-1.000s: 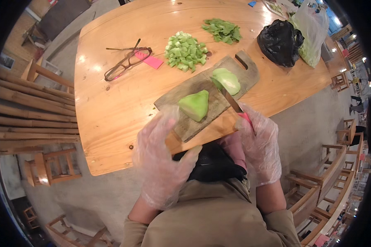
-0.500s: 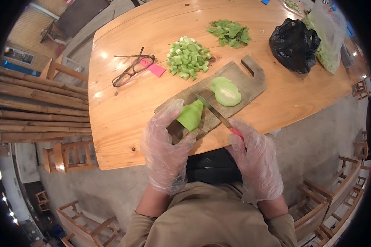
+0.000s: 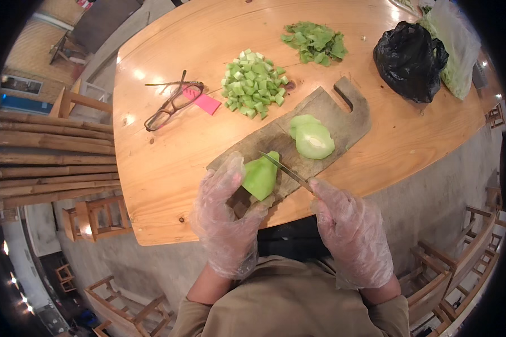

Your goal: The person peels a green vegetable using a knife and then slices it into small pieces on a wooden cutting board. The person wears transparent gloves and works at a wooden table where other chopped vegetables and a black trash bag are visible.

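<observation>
Both hands wear clear plastic gloves. My left hand (image 3: 224, 216) grips a peeled pale-green chayote piece (image 3: 260, 178) on the near left part of the wooden cutting board (image 3: 347, 124), thumb and fingers on either side of it. In my right hand (image 3: 354, 233) is a knife (image 3: 289, 171); its handle is mostly hidden by the fingers. The blade lies across the upper right part of the piece, its tip by the top. Cut chayote slices (image 3: 314, 140) rest farther right on the board. Beyond the board sits a heap of diced green cubes (image 3: 253, 84).
Chopped green leaves (image 3: 315, 44) lie at the far side of the wooden table (image 3: 168, 185). Eyeglasses (image 3: 171, 104) and a pink paper piece (image 3: 207, 104) are at the left. A black plastic bag (image 3: 409, 62) and a clear bag of greens (image 3: 458, 53) stand at the right.
The knife blade has come onto the piece, its tip having shifted left over the top. My view has tilted a little, so the board and table sit lower.
</observation>
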`<state>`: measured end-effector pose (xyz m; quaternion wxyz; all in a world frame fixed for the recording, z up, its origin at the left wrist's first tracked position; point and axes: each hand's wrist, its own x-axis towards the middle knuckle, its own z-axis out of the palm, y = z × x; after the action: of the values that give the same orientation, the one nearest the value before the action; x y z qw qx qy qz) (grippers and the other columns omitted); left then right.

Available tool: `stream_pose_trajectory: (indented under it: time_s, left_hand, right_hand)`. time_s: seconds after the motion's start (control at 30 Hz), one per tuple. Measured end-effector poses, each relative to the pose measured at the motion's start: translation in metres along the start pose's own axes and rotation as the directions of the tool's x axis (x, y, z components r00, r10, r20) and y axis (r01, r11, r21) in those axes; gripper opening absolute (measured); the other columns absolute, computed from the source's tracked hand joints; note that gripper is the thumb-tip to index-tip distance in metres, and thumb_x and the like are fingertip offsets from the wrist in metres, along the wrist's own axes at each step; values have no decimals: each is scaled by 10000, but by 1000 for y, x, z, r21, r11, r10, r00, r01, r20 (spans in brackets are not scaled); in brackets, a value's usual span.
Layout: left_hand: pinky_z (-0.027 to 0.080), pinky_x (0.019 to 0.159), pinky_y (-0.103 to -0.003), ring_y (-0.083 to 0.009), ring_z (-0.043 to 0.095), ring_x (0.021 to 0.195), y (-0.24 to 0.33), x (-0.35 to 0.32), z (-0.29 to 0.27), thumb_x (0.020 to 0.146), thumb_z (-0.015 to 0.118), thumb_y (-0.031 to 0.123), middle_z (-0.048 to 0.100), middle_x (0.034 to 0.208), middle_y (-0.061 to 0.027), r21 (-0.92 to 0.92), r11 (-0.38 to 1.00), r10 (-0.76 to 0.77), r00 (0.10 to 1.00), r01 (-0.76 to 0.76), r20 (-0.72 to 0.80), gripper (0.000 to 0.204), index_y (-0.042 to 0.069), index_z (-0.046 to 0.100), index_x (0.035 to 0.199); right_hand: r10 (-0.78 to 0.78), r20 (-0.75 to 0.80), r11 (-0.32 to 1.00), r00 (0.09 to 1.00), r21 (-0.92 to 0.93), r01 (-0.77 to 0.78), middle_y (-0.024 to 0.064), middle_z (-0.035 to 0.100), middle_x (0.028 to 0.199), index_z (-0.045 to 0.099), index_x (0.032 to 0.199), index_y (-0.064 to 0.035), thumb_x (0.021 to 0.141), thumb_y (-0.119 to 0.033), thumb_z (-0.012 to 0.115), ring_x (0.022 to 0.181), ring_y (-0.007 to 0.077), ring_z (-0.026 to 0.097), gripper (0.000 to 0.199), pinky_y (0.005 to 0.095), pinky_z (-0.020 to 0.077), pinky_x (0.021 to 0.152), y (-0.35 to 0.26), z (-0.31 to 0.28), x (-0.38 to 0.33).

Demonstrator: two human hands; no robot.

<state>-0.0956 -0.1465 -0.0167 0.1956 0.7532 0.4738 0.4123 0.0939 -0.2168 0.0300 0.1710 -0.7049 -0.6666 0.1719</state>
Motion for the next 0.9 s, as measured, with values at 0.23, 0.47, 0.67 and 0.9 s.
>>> stream_pose_trajectory:
  time_s: [0.23, 0.47, 0.67, 0.9]
  left_hand:
    - [441, 1029, -501, -311, 657, 1135, -6, 0, -1, 648, 899, 143, 677, 1236, -143, 62, 997, 53, 998, -55, 25, 704, 147, 532, 1249]
    - [453, 1007, -497, -299, 669, 1095, -4, 2, -1, 657, 911, 195, 675, 1238, -126, 91, 994, 53, 998, -55, 20, 738, 170, 513, 1277]
    - [450, 1004, -488, -299, 669, 1082, -7, 2, 0, 647, 923, 195, 672, 1240, -129, 58, 997, 42, 999, -43, 19, 762, 164, 507, 1285]
    - [439, 1013, -488, -301, 670, 1099, -6, 0, 0, 640, 927, 176, 670, 1243, -156, 66, 997, 42, 999, -43, 14, 773, 170, 510, 1291]
  right_hand:
    - [-48, 10, 999, 999, 11, 48, 89, 560, 789, 566, 1311, -109, 836, -116, 665, 636, 301, 559, 485, 419, 480, 568, 2, 0, -1]
    - [-40, 46, 996, 998, -73, 44, 117, 532, 759, 534, 1345, -91, 827, -28, 659, 624, 326, 538, 537, 448, 443, 546, -8, -4, -1]
    - [-75, 23, 993, 997, -86, 77, 103, 538, 762, 531, 1350, -85, 813, -35, 675, 593, 311, 534, 558, 438, 445, 520, -12, -2, -1]
    - [-42, 121, 996, 992, -73, 51, 89, 559, 775, 527, 1355, -66, 807, -59, 688, 597, 299, 558, 571, 425, 460, 518, -13, -6, 0]
